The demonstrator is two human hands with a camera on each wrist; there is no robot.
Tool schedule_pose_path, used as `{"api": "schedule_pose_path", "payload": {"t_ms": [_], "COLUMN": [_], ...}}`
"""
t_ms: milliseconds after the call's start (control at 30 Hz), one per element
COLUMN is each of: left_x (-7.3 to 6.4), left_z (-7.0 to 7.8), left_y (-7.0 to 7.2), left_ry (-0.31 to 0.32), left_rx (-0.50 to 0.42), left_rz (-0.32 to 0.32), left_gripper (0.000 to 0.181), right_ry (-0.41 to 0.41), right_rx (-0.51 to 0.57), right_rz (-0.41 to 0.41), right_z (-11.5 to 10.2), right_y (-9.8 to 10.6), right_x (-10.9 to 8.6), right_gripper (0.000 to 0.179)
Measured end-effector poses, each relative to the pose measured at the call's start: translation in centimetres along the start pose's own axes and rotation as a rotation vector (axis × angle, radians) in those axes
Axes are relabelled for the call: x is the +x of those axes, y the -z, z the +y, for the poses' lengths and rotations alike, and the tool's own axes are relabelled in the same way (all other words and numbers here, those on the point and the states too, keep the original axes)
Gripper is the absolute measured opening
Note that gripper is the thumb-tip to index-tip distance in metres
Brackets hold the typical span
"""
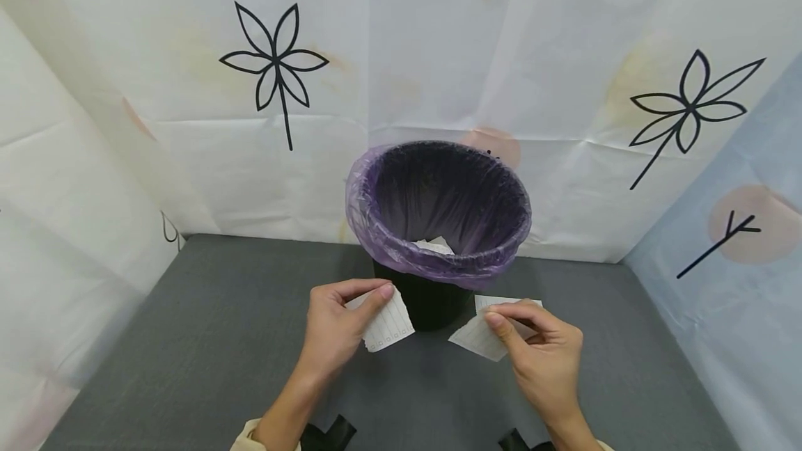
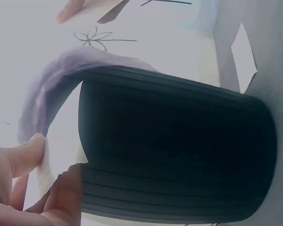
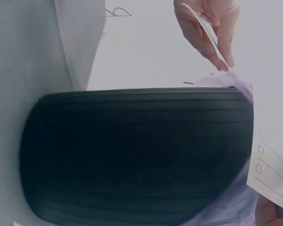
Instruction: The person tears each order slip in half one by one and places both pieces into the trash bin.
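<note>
My left hand (image 1: pixel 338 322) pinches a torn piece of lined paper (image 1: pixel 390 326) between thumb and fingers, in front of a dark bin (image 1: pixel 432 301). In my right hand (image 1: pixel 551 357) is another torn lined piece (image 1: pixel 477 338), gripped by thumb and fingertips to the right of the bin's front. Small checkboxes are printed on the left piece's lower edge; the right wrist view shows them on the right-hand paper (image 3: pixel 273 155) too. A purple plastic liner (image 1: pixel 360 193) covers the bin's rim. Paper scraps (image 1: pixel 438 246) lie inside, partly hidden by the rim.
Behind the right hand, a further paper piece (image 1: pixel 501 301) lies on the grey table (image 1: pixel 207 339), beside the bin. Printed cloth (image 1: pixel 426 54) hangs at the back and both sides. Dark objects (image 1: pixel 332 433) show near the wrists at the bottom edge.
</note>
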State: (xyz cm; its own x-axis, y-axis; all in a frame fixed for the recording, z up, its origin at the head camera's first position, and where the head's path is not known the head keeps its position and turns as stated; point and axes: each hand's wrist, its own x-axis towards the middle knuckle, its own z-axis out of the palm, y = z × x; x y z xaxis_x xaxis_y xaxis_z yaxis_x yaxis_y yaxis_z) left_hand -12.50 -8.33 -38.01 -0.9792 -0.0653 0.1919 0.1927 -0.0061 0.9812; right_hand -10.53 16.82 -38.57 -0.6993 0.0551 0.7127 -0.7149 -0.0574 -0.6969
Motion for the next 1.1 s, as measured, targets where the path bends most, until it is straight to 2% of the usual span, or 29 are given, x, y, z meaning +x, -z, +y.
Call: {"api": "schedule_pose_path", "payload": {"t_ms": [233,333,500,667,833,1100], "left_x": [0.2,0.5,1.4,2.7,4.0,6.2], "left_z": [2.5,3.7,6.2,8.6,10.4,12.9], "left_y": [1.0,1.3,1.5,1.6,1.2,-0.4], "left_ry": [-0.047,-0.092,-0.203,-0.256,-0.301,-0.405], "left_rx": [0.073,0.095,0.138,0.181,0.229,0.340], "left_rz": [-0.014,-0.032,-0.087,-0.142,-0.204,-0.263], "left_gripper": [0.011,0.012,0.012,0.012,0.011,0.010], "right_ry": [0.035,0.048,0.089,0.115,0.138,0.169], "right_rx": [0.031,0.034,0.018,-0.014,-0.054,-0.113], "right_rz": [-0.019,-0.040,-0.077,-0.115,-0.179,-0.252], "right_z": [-1.2,-1.7,-2.5,-3.3,-4.2,-5.3], "right_y": [1.0,1.2,1.2,0.9,0.7,0.0], "right_x": [1.8,2.7,4.8,6.8,8.8,12.0], "right_gripper": [0.017,0.017,0.012,0.012,0.013,0.016]}}
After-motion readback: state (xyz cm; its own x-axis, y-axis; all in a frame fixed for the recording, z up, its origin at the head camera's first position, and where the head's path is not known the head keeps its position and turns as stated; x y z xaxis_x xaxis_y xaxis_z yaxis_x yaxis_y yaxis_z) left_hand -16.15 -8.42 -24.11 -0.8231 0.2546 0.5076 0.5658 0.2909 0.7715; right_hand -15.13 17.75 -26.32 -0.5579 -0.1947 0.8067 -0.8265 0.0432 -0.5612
